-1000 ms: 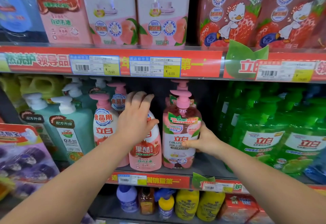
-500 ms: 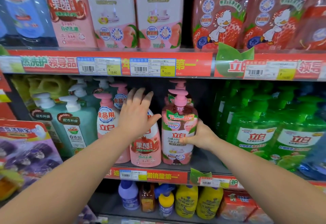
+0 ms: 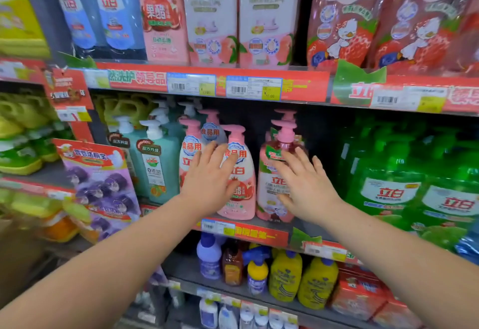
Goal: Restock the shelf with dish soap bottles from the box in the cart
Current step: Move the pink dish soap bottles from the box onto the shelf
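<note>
Two pink pump bottles of dish soap stand upright at the front of the middle shelf (image 3: 259, 233). The left pink bottle (image 3: 239, 173) has a pomegranate label; the right bottle (image 3: 274, 186) has a reddish top and green neck tag. My left hand (image 3: 210, 181) is spread flat in front of the left bottle, fingers apart, holding nothing. My right hand (image 3: 303, 186) is open in front of the right bottle, fingers apart, just off its label. More pink bottles (image 3: 190, 147) stand behind and to the left. The cart and box are out of view.
Teal pump bottles (image 3: 155, 165) stand left of the pink ones, green jugs (image 3: 388, 186) to the right. Refill pouches (image 3: 212, 18) fill the upper shelf. Yellow and purple bottles (image 3: 285, 277) sit on the lower shelf. A purple hanging card (image 3: 101, 186) juts out at left.
Both hands have let go of the two pink bottles and drawn back with fingers spread. The view has shifted right and down.
</note>
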